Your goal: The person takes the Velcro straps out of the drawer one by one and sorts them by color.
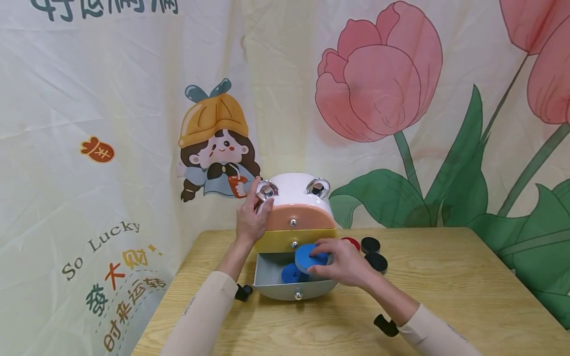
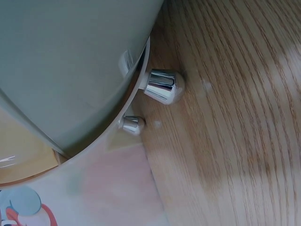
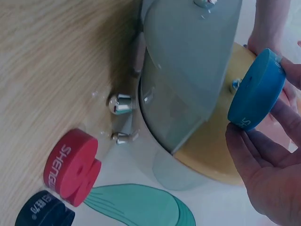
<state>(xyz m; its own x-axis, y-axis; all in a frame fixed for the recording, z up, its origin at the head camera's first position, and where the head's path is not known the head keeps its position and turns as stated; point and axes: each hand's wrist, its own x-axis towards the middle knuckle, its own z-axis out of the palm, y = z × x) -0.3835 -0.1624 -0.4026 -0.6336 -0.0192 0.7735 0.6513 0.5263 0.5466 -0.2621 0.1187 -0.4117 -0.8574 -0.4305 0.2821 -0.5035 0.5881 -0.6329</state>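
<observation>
A small toy-like drawer cabinet [image 1: 291,190] has a white top with two silver rings and peach, yellow and grey drawers. My left hand [image 1: 251,217] rests against its upper left side, thumb and index finger extended beside the left ring. The grey bottom drawer [image 1: 276,292] is pulled out, with a blue roll [image 1: 290,273] inside. Over that drawer, my right hand [image 1: 345,262] pinches another blue roll [image 3: 256,92] between thumb and fingers. In the left wrist view only the drawer [image 2: 70,61] and knobs [image 2: 164,86] appear; the left hand is out of sight.
Right of the cabinet, a red roll [image 3: 70,165] and two black rolls [image 1: 370,245] lie on the wooden table [image 1: 445,277]. Small black pieces [image 1: 386,325] show beside both wrists. A printed cloth [image 1: 285,99] hangs behind the table.
</observation>
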